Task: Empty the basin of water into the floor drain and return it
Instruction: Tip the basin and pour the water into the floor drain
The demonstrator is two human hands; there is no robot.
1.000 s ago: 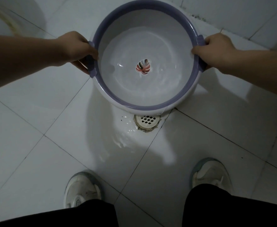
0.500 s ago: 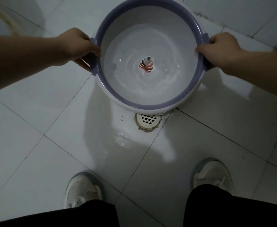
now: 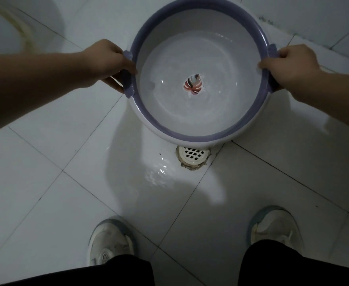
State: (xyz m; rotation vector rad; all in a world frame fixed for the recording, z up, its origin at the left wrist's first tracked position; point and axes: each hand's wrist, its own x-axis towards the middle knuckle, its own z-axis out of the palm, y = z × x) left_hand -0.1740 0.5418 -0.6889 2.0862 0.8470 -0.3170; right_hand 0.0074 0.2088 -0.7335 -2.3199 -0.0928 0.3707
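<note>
Basin (image 3: 198, 129) sits a bit higher in frame vs 1 s ago and looks more level; wet patch (image 3: 159, 174) left of the drain (image 3: 193, 154) has spread toward the feet. Water still inside, rippling over the leaf print (image 3: 194, 86) on the bottom. Left hand (image 3: 107, 60) fingers wrapped around the left handle, right hand (image 3: 289, 65) fingers wrapped around the right handle, both closed tight on it. Basin held off the floor (image 3: 45, 162), near rim just over the drain's far edge. Drain grate partly visible below the rim. Both shoes (image 3: 109, 242) well back from the drain, either side of it.
</note>
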